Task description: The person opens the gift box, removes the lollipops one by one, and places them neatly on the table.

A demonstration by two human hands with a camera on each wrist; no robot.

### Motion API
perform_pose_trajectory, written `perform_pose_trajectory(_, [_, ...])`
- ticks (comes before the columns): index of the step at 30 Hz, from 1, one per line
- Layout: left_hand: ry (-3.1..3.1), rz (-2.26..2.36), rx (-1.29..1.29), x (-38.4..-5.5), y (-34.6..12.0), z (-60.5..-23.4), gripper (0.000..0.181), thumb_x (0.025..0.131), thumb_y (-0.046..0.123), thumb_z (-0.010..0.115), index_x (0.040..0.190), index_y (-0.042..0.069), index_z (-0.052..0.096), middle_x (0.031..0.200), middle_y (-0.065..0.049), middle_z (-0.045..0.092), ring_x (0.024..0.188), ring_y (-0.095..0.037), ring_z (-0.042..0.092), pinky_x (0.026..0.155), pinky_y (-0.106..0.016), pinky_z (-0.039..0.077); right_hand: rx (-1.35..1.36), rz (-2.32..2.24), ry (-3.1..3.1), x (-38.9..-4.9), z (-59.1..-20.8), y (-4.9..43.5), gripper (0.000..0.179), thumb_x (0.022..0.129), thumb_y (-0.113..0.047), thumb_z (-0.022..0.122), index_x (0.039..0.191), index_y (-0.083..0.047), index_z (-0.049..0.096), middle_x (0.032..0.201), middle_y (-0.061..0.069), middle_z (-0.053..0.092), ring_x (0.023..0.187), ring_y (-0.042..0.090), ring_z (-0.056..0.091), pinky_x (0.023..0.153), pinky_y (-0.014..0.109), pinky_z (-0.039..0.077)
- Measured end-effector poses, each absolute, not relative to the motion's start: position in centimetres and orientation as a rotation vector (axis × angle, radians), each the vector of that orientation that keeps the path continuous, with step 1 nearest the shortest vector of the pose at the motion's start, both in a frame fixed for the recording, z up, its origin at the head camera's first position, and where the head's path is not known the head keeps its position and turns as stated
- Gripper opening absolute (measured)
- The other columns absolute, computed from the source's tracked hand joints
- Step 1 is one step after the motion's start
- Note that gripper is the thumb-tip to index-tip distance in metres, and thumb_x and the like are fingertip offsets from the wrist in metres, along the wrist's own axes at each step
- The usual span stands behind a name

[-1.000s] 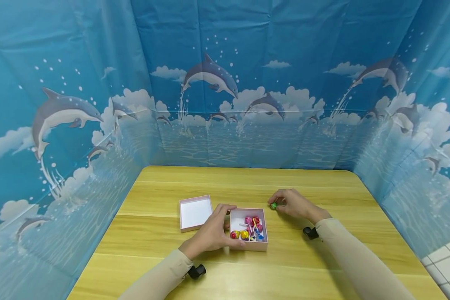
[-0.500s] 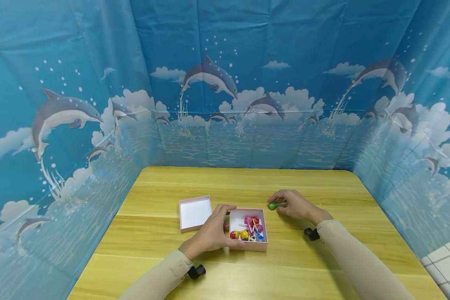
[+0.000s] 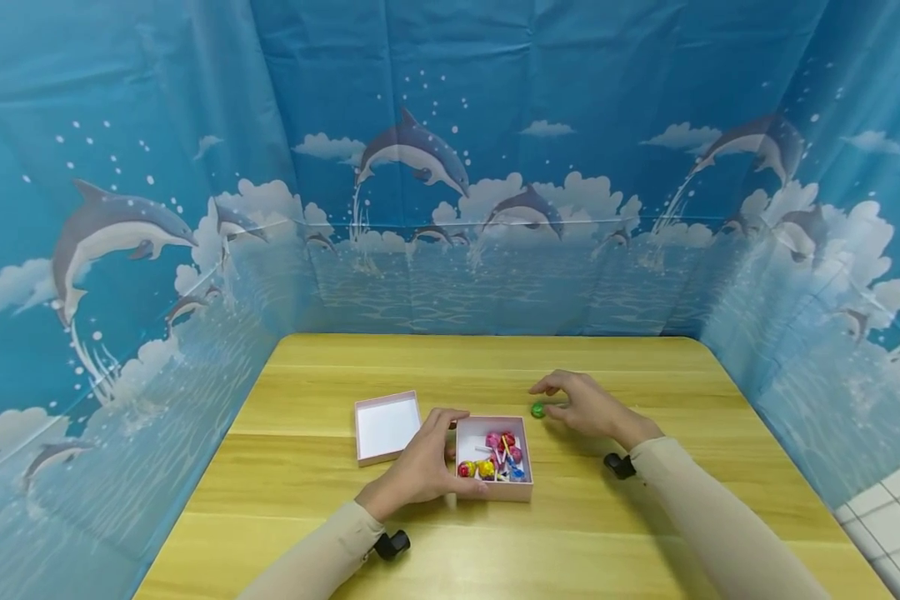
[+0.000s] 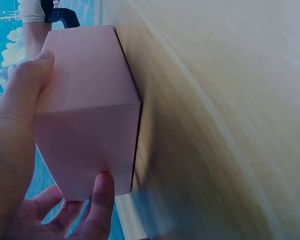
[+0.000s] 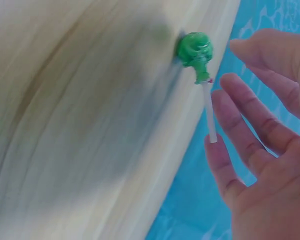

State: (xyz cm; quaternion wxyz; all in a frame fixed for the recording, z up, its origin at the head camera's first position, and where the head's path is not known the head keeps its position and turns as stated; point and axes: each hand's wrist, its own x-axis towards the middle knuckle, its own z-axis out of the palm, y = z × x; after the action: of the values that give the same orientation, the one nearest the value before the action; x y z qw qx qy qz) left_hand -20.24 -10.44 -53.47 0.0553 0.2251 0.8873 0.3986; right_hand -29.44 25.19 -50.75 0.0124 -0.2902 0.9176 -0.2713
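In my remote view, the left hand [image 3: 417,468] curls its fingers around the pink box [image 3: 506,492], probably to steady it, the open top showing wrapped lollipops [image 3: 515,455]. The right hand's [image 3: 591,407] fingers are spread and grip nothing; the green lollipop [image 5: 195,49] lies beside them on the surface [image 3: 607,542], right of the box; whether its stick [image 5: 209,112] touches them, I cannot tell. The lid [image 3: 388,425] sits upturned, perhaps to leave access. I can read no lettering.
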Motion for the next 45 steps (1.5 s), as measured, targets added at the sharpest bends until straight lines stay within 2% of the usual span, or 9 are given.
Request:
perform_pose_trajectory(7, [2.693, 1.218, 0.676, -20.2, -10.5, -53.3, 0.122, 0.083, 0.060, 0.105, 0.177, 0.016, 0.042, 0.170, -0.013, 0.051, 0.149, -0.029, 0.060, 0.127, -0.059, 0.056, -1.010, -0.823, 2.875, -28.8, -49.3, 23.8, 0.034, 0.110, -0.005, 0.080, 0.143, -0.008, 0.080, 0.140, 0.016, 0.080, 0.129, 0.042, 0.075, 0.111, 0.067, 0.063])
perform_pose_trajectory(14, [2.675, 1.222, 0.678, -20.3, -10.4, -53.3, 0.122, 0.083, 0.059, 0.106, 0.177, 0.016, 0.042, 0.170, -0.014, 0.050, 0.143, -0.027, 0.061, 0.126, -0.057, 0.057, -1.107, -0.716, 2.866, -28.1, -47.3, 22.4, 0.034, 0.110, -0.010, 0.082, 0.144, -0.014, 0.081, 0.139, 0.013, 0.081, 0.126, 0.037, 0.077, 0.109, 0.064, 0.065])
perform_pose_trajectory(20, [2.677, 1.212, 0.691, -20.5, -10.5, -53.4, 0.122, 0.083, 0.061, 0.105, 0.178, 0.019, 0.040, 0.170, -0.012, 0.050, 0.144, -0.026, 0.061, 0.126, -0.055, 0.057, -1.237, -0.665, 2.772, -27.1, -45.6, 20.5, 0.030, 0.110, -0.013, 0.082, 0.141, -0.014, 0.082, 0.138, 0.012, 0.081, 0.126, 0.034, 0.078, 0.107, 0.062, 0.066])
perform_pose_trajectory(25, [2.678, 1.208, 0.700, -20.6, -10.5, -53.4, 0.121, 0.085, 0.061, 0.104, 0.178, 0.017, 0.040, 0.170, -0.010, 0.050, 0.140, -0.024, 0.062, 0.121, -0.051, 0.060, -1.366, -0.592, 2.676, -26.3, -45.1, 18.5, 0.024, 0.112, -0.017, 0.080, 0.136, -0.013, 0.085, 0.132, 0.007, 0.083, 0.120, 0.026, 0.079, 0.103, 0.056, 0.068])
perform_pose_trajectory(33, [2.674, 1.222, 0.710, -20.3, -10.4, -53.4, 0.120, 0.085, 0.059, 0.104, 0.177, 0.013, 0.041, 0.168, -0.011, 0.050, 0.134, -0.021, 0.063, 0.112, -0.039, 0.062, -1.410, -0.613, 2.521, -25.8, -45.5, 16.0, 0.025, 0.110, -0.016, 0.083, 0.132, -0.005, 0.085, 0.126, 0.012, 0.085, 0.109, 0.025, 0.082, 0.095, 0.043, 0.071])
perform_pose_trajectory(41, [2.672, 1.224, 0.711, -20.3, -10.5, -53.4, 0.119, 0.086, 0.061, 0.103, 0.177, 0.014, 0.040, 0.169, -0.011, 0.049, 0.131, -0.020, 0.062, 0.111, -0.039, 0.061, -1.440, -0.590, 2.400, -26.2, -46.4, 13.7, 0.020, 0.105, -0.012, 0.088, 0.125, -0.007, 0.087, 0.113, 0.007, 0.087, 0.090, 0.004, 0.075, 0.083, 0.025, 0.066])
perform_pose_trajectory(45, [2.679, 1.215, 0.716, -20.3, -10.6, -53.5, 0.118, 0.087, 0.062, 0.102, 0.177, 0.015, 0.041, 0.169, -0.011, 0.049, 0.131, -0.021, 0.060, 0.112, -0.043, 0.059, -1.388, -0.590, 2.341, -26.4, -47.0, 12.9, 0.019, 0.105, -0.010, 0.088, 0.124, -0.007, 0.088, 0.112, 0.005, 0.088, 0.090, -0.001, 0.076, 0.084, 0.017, 0.063])
